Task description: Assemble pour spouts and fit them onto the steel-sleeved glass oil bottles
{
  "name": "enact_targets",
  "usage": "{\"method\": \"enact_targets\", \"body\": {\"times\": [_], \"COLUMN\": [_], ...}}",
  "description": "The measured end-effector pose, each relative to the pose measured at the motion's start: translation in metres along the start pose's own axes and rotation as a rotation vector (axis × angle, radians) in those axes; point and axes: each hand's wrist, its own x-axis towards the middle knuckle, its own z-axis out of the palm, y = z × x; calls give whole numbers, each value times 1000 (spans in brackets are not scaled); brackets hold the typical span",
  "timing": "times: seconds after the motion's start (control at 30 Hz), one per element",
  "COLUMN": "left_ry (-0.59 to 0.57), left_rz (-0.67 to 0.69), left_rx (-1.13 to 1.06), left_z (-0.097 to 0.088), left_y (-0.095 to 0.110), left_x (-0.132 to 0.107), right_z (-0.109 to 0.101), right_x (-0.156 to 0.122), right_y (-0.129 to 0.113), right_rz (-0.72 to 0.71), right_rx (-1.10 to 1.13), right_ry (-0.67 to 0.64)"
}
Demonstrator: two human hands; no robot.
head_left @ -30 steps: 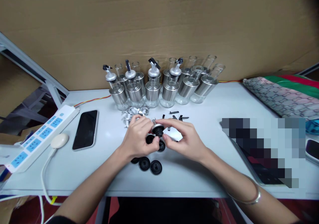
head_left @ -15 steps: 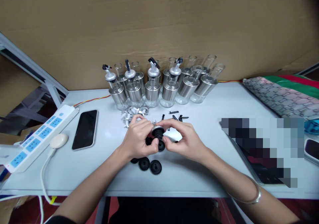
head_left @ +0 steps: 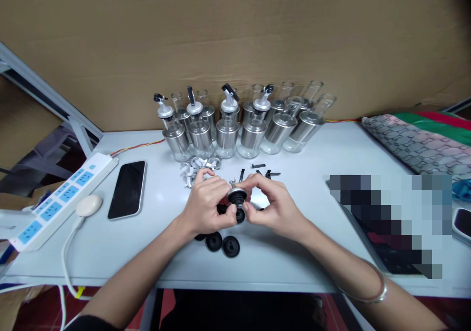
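Note:
Between both hands is a pourer stopper, with a silver collar and spout above and ribbed black rubber below. My left hand grips it from the left, its thumb at the rubber part. From the right, my right hand pinches the collar and the rubber with thumb and fingers. Several round black rubber pieces lie just below the hands, some partly hidden by them. Silver spout pieces are heaped beyond my left hand. Small black levers lie scattered beyond my right hand.
Several glass bottles with metal sleeves stand at the back, the front left ones topped with pourers. A power strip and a phone lie left. Patterned cloth and a partly pixelated dark flat object are at right.
The pourer stopper has turned slightly between my fingers, its collar showing more fully. The whole view has shifted a little; both hands keep their hold.

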Motion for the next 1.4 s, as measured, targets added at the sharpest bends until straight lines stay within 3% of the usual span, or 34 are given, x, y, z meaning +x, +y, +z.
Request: {"method": "enact_targets", "body": {"times": [0.27,0.5,0.7,1.0,1.13,1.27,1.4], "left_ry": [57,31,88,29,74,91,108], "left_rz": [-16,-6,21,37,15,-13,9], "left_rx": [35,47,56,-64,-44,1,5], "left_z": [3,1,0,1,2,3,5], "left_y": [4,0,-7,-7,-7,-8,-6], "left_x": [-1,-1,-2,-2,-1,-1,-2], "right_z": [3,5,-5,-9,-21,-30,-26], "right_x": [-1,-1,0,5,9,8,3], "right_y": [2,5,11,15,18,35,48], "right_rz": [-26,-43,72,9,-51,104,206], "right_rx": [-22,-29,-39,-15,-242,-661,-799], "right_ry": [14,48,130,122,13,17,2]}}
